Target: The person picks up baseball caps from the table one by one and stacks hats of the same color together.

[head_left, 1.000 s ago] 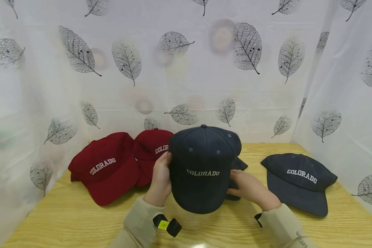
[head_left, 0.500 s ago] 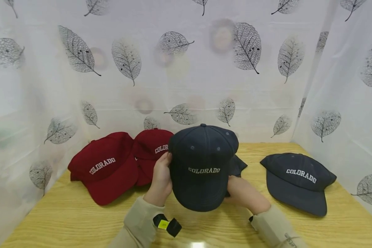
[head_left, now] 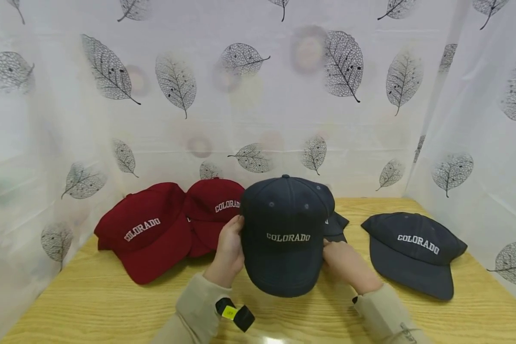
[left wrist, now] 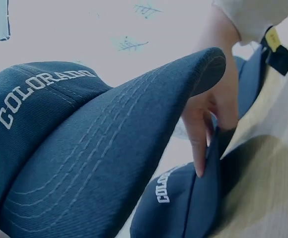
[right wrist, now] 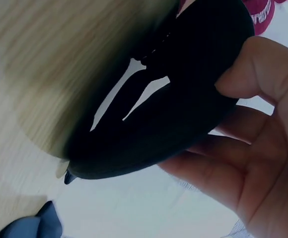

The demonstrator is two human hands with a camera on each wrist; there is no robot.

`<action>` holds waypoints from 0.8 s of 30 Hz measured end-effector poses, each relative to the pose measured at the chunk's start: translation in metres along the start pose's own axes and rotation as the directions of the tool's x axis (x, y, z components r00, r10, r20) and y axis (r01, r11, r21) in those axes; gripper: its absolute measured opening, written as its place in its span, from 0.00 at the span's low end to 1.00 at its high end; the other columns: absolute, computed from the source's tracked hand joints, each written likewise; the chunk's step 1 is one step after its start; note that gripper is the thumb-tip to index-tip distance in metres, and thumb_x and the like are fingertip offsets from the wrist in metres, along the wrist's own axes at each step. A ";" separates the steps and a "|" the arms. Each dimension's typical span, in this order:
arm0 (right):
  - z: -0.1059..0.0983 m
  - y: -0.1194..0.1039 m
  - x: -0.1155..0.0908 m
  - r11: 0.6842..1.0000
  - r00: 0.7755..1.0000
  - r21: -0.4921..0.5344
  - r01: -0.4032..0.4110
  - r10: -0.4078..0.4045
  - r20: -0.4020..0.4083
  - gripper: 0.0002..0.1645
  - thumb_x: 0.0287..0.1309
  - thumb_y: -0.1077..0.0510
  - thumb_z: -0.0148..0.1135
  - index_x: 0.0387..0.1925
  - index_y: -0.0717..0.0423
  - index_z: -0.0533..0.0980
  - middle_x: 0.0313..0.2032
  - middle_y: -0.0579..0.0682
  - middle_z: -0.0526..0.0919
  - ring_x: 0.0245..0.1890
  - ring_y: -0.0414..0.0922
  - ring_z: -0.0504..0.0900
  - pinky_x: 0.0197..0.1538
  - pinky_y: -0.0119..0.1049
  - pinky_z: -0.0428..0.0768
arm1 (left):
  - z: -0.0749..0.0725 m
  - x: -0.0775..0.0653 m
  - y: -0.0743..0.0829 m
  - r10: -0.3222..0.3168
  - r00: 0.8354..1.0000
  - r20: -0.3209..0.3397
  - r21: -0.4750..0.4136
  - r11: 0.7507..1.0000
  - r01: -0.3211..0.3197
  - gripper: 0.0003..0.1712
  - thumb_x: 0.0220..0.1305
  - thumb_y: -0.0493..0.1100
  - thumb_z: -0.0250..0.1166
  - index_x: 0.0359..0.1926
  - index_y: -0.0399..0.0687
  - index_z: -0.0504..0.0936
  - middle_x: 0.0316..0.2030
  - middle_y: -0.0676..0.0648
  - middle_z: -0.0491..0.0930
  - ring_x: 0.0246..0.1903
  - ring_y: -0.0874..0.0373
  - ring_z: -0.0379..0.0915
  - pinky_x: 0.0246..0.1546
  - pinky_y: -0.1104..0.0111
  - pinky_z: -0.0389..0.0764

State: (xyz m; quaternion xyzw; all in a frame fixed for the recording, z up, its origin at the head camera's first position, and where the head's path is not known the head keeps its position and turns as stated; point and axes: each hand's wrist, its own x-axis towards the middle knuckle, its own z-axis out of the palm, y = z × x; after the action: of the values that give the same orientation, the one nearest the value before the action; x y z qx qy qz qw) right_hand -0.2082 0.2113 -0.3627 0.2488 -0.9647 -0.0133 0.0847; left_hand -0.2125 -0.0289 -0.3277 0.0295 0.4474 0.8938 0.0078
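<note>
My left hand [head_left: 230,248] grips a navy baseball cap [head_left: 285,210] by its left side, holding it up with the white COLORADO lettering facing me. Behind it lies a second navy cap [head_left: 336,229], mostly hidden in the head view. My right hand [head_left: 348,265] reaches to that cap. In the left wrist view the right fingers pinch the brim [left wrist: 206,191] of the second cap, with the first cap [left wrist: 94,134] in front. In the right wrist view the thumb and fingers hold the dark brim edge [right wrist: 183,144], and a strap opening shows beyond it.
Two dark red caps, a nearer one [head_left: 148,234] and one behind [head_left: 206,215], overlap on the left of the wooden table [head_left: 112,315]. Another navy cap [head_left: 413,253] lies at the right. A leaf-patterned white curtain [head_left: 266,119] encloses the back and sides.
My right hand dipped behind the front cap, then came back up slightly, and the rear cap's brim now sits higher. The front cap and left hand shifted slightly right.
</note>
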 end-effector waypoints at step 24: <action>-0.010 0.065 -0.019 0.975 0.978 0.139 -0.175 0.156 0.137 0.29 0.42 0.72 0.55 0.52 0.58 0.73 0.14 0.46 0.65 0.11 0.40 0.59 0.20 0.33 0.60 | -0.008 0.001 -0.050 -0.231 0.973 0.014 0.154 0.962 0.227 0.27 0.69 0.39 0.33 0.63 0.25 0.41 0.62 0.30 0.44 0.62 0.40 0.38 0.60 0.56 0.45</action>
State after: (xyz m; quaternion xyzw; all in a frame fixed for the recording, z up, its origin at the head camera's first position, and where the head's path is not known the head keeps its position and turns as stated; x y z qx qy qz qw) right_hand -0.2215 0.2773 -0.3518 0.1718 -0.9838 0.0512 0.0060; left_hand -0.2144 -0.0055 -0.3721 -0.0079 0.5142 0.8498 0.1159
